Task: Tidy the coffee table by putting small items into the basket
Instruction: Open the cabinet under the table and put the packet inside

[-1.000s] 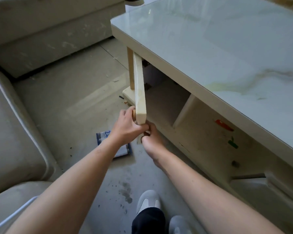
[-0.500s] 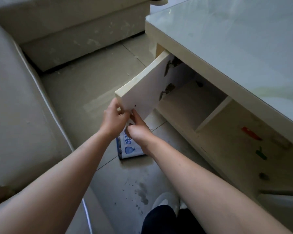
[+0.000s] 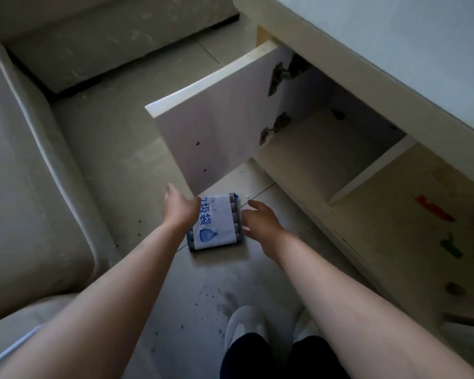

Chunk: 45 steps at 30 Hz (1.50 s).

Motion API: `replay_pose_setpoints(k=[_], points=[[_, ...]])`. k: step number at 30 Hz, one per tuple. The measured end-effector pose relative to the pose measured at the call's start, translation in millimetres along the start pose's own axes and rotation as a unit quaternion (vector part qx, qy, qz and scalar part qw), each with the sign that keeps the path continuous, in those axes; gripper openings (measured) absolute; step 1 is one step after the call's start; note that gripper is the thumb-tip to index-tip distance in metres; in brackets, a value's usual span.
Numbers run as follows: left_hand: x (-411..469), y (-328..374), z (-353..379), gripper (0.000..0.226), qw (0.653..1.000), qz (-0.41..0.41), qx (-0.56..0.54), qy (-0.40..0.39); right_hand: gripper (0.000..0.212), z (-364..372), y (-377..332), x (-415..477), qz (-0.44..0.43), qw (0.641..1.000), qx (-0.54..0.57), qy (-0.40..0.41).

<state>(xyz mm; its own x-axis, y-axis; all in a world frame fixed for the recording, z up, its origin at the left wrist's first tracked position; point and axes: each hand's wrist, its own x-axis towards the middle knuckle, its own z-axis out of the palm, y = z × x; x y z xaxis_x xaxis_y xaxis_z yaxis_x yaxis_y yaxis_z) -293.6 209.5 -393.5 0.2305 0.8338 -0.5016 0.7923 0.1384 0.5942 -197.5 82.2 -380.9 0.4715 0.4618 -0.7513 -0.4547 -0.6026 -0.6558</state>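
Observation:
A pack of rolled bags (image 3: 216, 222), blue-grey with a white printed label, lies on the floor in front of the coffee table (image 3: 340, 58). My left hand (image 3: 179, 205) hovers at the pack's left edge with fingers spread and holds nothing. My right hand (image 3: 260, 221) hovers at its right edge, also open. The cabinet door (image 3: 216, 132) of the table stands swung wide open above the pack, showing an empty-looking compartment (image 3: 320, 157). No basket is in view.
A beige sofa (image 3: 25, 173) runs along the left and back. The tiled floor (image 3: 203, 291) between sofa and table is stained. My two white shoes (image 3: 246, 324) stand at the bottom. Coloured stickers (image 3: 435, 207) mark the table's side panel.
The cabinet door has swung from nearly shut to wide open. Both hands have let go of its edge and dropped down to either side of the pack on the floor.

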Motion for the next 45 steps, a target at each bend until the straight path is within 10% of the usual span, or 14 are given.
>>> replay_pose_setpoints(k=[4, 16, 28, 30, 33, 41, 45], points=[[19.5, -33.3, 28.8, 0.03, 0.994, -0.099, 0.005, -0.053, 0.054, -10.5, 27.7, 34.4, 0.066, 0.997, -0.028, 0.007], [69.5, -91.6, 92.8, 0.043, 0.974, -0.223, 0.048, -0.008, 0.055, 23.8, 77.8, 106.7, 0.09, 0.989, -0.116, -0.013], [29.0, -24.4, 114.0, 0.03, 0.992, 0.104, -0.071, -0.007, 0.037, -42.3, 94.1, 72.5, 0.094, 0.995, -0.001, 0.021], [15.2, -13.3, 114.3, 0.025, 0.986, 0.124, -0.103, 0.034, 0.052, -44.5, 93.7, 61.7, 0.092, 0.994, 0.047, 0.021], [0.4, 2.6, 111.9, 0.025, 0.979, 0.136, -0.141, 0.054, 0.019, -50.0, 83.2, 44.7, 0.042, 0.992, 0.108, 0.053], [26.5, 51.6, 123.5, 0.045, 0.958, 0.154, -0.148, -0.194, 0.045, -81.9, 44.5, 57.7, 0.016, 0.932, 0.306, 0.191], [32.6, 68.5, 133.9, 0.053, 0.96, 0.101, -0.193, -0.175, 0.054, -89.4, 34.2, 61.4, 0.024, 0.887, 0.421, 0.186]])
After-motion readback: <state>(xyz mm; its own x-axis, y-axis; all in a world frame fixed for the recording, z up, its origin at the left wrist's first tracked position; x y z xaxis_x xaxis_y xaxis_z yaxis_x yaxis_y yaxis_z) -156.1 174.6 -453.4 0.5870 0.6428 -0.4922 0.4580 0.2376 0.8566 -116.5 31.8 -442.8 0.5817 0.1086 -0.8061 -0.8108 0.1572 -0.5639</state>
